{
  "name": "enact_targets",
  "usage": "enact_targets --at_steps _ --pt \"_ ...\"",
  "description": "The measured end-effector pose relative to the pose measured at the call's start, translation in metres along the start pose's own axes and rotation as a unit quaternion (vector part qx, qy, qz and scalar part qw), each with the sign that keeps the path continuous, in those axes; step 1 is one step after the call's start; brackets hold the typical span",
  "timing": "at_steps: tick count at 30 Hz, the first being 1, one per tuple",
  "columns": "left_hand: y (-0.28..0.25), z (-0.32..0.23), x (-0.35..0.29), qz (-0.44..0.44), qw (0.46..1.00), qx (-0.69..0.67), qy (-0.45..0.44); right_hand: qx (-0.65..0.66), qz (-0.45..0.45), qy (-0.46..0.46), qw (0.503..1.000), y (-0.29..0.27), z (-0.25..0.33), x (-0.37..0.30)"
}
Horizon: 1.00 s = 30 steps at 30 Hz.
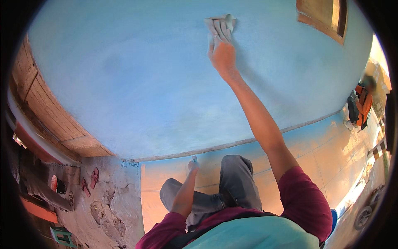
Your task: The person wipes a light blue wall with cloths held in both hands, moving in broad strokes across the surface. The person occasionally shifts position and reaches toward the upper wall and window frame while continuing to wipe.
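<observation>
High on the blue wall (137,79), my right hand (223,52) presses a pale grey sheet (229,20), which looks like sandpaper, against the surface. Its fingers are stretched over the sheet and whitened with dust, and one corner of the sheet curls up. My left hand (192,166) is low, near the foot of the wall and above my bent leg. Its fingers are closed round a small flat blue-grey piece (195,158), whose kind I cannot make out.
Orange floor tiles (300,153) run along the wall's foot. A wooden frame (319,20) is set in the wall at upper right, and wooden boards (54,103) edge it on the left. Pink sandals (94,177) lie on rough concrete. A person (364,101) sits at far right.
</observation>
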<state>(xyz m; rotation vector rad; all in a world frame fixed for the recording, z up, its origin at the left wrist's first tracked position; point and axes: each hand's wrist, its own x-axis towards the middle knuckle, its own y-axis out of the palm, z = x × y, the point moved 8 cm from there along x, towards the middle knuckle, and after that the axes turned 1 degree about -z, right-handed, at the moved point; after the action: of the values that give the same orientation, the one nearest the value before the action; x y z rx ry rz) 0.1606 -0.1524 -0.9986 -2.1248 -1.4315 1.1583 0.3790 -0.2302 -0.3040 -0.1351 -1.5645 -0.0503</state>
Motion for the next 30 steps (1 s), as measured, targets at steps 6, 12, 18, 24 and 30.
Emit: enact_targets --at_steps 6,12,18,24,30 --pt "-0.088 -0.096 -0.052 -0.224 0.949 -0.052 0.216 0.013 0.114 -0.152 0.982 0.013 0.034 -0.042" --pt "-0.232 -0.159 -0.136 -0.34 0.855 -0.236 0.311 -0.066 -0.029 0.072 0.995 -0.083 -0.144 -0.012" --pt "-0.339 -0.306 -0.212 -0.504 0.652 -0.201 0.53 0.008 -0.02 0.108 0.994 -0.049 -0.094 -0.023" --pt "-0.354 -0.392 -0.197 -0.54 0.652 -0.081 0.526 -0.024 0.132 -0.083 0.988 -0.039 -0.062 -0.06" --pt "-0.35 -0.405 -0.203 -0.557 0.646 -0.089 0.514 -0.063 -0.054 0.202 0.976 -0.137 -0.243 -0.053"
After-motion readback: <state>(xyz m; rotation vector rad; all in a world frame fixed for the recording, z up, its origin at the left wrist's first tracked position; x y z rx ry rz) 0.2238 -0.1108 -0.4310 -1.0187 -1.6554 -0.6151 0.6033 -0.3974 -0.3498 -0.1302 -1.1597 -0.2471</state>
